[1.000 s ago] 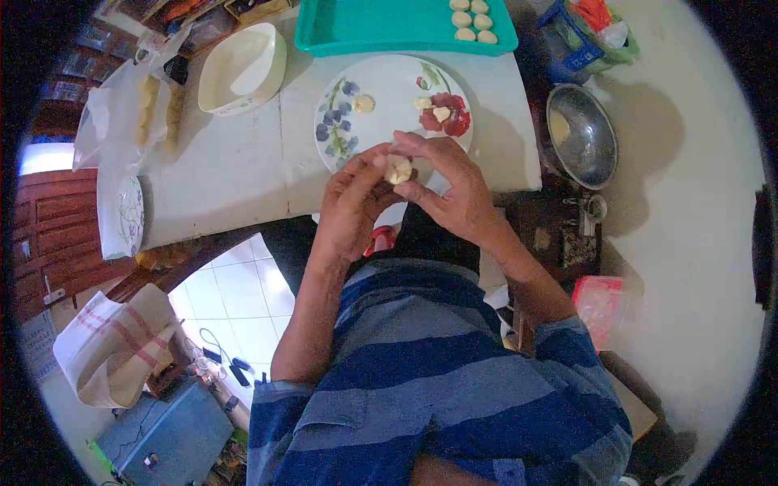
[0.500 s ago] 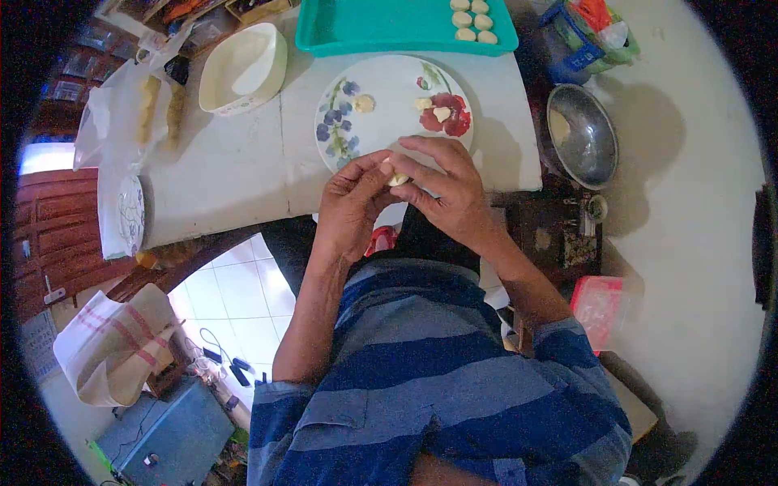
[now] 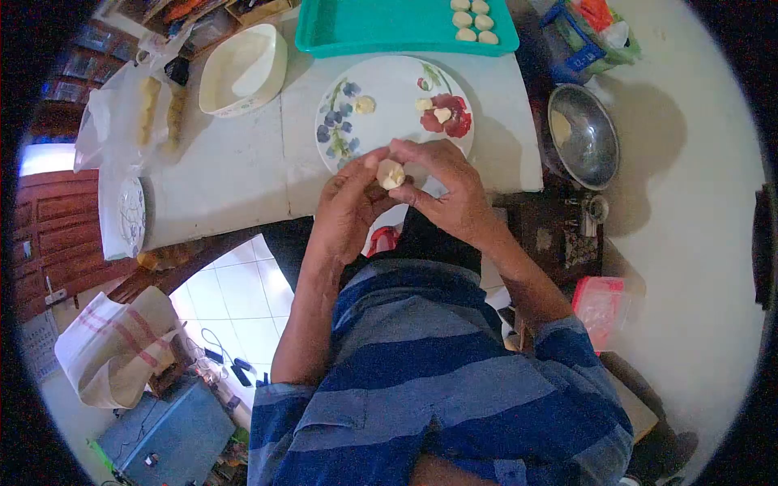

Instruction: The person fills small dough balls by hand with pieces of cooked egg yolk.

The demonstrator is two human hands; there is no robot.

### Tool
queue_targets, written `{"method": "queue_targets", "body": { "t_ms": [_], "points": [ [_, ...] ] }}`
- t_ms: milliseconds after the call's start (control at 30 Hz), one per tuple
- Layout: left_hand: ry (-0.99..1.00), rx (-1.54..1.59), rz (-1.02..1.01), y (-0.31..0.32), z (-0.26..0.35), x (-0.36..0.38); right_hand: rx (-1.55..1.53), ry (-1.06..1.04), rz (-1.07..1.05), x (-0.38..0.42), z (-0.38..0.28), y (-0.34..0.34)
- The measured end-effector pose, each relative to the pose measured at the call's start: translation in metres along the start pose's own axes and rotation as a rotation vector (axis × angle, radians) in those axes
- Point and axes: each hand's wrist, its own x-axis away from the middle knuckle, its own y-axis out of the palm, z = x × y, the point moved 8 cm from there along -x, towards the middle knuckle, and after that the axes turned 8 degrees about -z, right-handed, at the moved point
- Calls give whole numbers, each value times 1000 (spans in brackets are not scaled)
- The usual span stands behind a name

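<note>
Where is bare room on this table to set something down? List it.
Bare tabletop lies between the white bowl, the floral plate and the near edge. The teal tray has free room left of its dough balls. It is crowded around the hands.

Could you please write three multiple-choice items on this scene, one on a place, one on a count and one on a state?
1. Where is the teal tray?
A. beyond the flowered plate
B. on the floor
C. inside the metal bowl

2. How many dough pieces lie on the flowered plate?
A. none
B. three
C. seven

3. How is the dough ball held?
A. lying on the table
B. between the fingers of both hands
C. in one hand only

Answers: 1 A, the tray sits past the plate's far edge. 2 B, three pale pieces show on the plate. 3 B, the left hand and right hand both pinch the ball.
</note>
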Motion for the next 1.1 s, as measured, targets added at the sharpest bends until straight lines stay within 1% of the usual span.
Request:
{"method": "queue_targets", "body": {
  "t_ms": [33, 100, 133, 200, 233, 300, 333, 400, 433, 533, 600, 633, 700, 733, 800, 833, 900, 933, 1000, 1033, 1100],
  "points": [
    [-1, -1, 0, -2, 0, 0, -1, 0, 1, 0, 4, 1],
    [-53, -11, 20, -8, -6, 0, 67, -104, 45, 1, 1, 0],
    [-54, -12, 20, -8, -6, 0, 67, -104, 45, 1, 2, -1],
    [-17, 1, 47, -9, -3, 2, 184, -156, 37, 3, -3, 0],
    [-17, 1, 46, -11, -3, 2, 185, -155, 38, 4, -2, -1],
    [-73, -69, 31, -16, -6, 3, 143, -116, -46, 6, 2, 5],
    [-72, -70, 31, -15, -5, 3, 143, -117, -46, 5, -5, 4],
    [-62, -119, 48, -13, -3, 2, 4, -36, 8, 1, -12, -2],
    [-62, -119, 47, -10, -4, 2, 4, -35, 9, 2, -10, -2],
    [-44, -120, 97, -7, 0, 4, -18, 19, -48, 4, 3, 3],
    [-129, 112, 19, -5, -4, 5, -34, 44, -54, 3, 5, 2],
    [-129, 112, 19, -5, -5, 6, -35, 43, -54, 3, 3, 2],
    [-98, 27, -8, -5, -3, 6, -5, -15, 52, 5, -6, -6],
    [-97, 27, -6, -4, -3, 6, -6, -16, 51, 7, -6, -6],
    [-68, 20, 6, -4, -1, 5, 99, -92, 78, 12, -10, -9],
    [-69, 21, 6, -5, -3, 5, 100, -91, 77, 14, -8, -9],
    [-46, -187, 20, -8, -3, 4, 342, -182, 29, 18, -14, -2],
    [-48, -187, 18, -7, -5, 3, 343, -179, 30, 19, -13, -2],
    [-80, 42, 55, -8, -12, 3, 371, -180, -5, 19, -12, 1],
    [-81, 41, 54, -8, -12, 4, 372, -179, -4, 18, -13, -1],
    [-56, -121, 47, -7, -7, 5, -68, -46, 39, 14, -3, -11]
  ]
}}
